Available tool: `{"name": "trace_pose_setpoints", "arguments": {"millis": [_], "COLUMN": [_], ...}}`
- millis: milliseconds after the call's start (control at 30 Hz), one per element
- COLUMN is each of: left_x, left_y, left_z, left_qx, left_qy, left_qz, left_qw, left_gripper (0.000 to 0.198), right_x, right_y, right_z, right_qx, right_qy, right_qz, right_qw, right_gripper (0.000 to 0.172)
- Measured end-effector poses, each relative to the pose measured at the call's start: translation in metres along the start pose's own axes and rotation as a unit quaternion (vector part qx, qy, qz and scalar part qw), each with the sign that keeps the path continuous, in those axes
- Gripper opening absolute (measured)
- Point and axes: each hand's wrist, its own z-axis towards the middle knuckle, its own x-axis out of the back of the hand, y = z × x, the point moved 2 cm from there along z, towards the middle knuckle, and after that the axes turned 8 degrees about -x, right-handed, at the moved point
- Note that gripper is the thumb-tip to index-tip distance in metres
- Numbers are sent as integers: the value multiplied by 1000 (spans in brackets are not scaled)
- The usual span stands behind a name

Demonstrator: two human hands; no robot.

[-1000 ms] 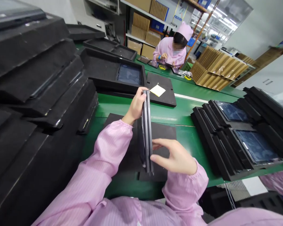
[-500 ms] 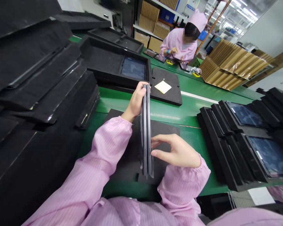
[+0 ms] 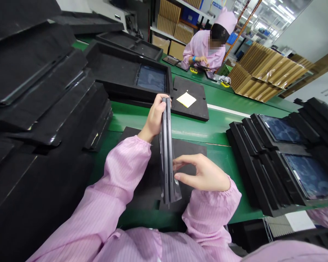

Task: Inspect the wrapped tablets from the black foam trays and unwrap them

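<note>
Two thin grey tablets [image 3: 166, 153] stand on edge, face to face, held upright in front of me. My left hand [image 3: 155, 116] grips both at their far end, thumb on the near side. Clear plastic film [image 3: 177, 194] hangs loose off the right-hand tablet's lower end. Beside that tablet's right face is my right hand [image 3: 203, 173], thumb and fingers apart, the tips at or very near the film; whether they touch is unclear. Below lies a flat black foam board [image 3: 191, 153] on the green bench.
Black foam trays [image 3: 43, 98] are stacked at left. An open tray [image 3: 112, 69] ahead holds a tablet; a foam block [image 3: 191, 109] with a yellow note sits beside it. More trays [image 3: 273, 174] with tablets stand right. A co-worker [image 3: 205, 47] sits across, near cardboard dividers [image 3: 268, 72].
The loose film at the tablets' lower right now flares further out. Both hands keep nearly the same pose around the tablets; the whole view has shifted slightly.
</note>
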Motion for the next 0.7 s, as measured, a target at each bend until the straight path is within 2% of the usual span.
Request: {"name": "trace_pose_setpoints", "arguments": {"millis": [167, 433, 700], "left_x": [-2, 0, 0], "left_y": [8, 6, 7], "left_z": [0, -1, -1], "left_qx": [4, -6, -8], "left_qy": [4, 4, -7], "left_qz": [8, 34, 38], "left_qw": [1000, 999, 999], "left_gripper": [30, 32, 34], "right_x": [-1, 0, -1], "right_y": [-1, -5, -5], "right_z": [-1, -5, -5], "right_qx": [-20, -23, -14], "right_qy": [-11, -10, 1], "right_qz": [11, 8, -24], "right_qw": [1000, 1000, 1000], "right_gripper": [21, 30, 22]}}
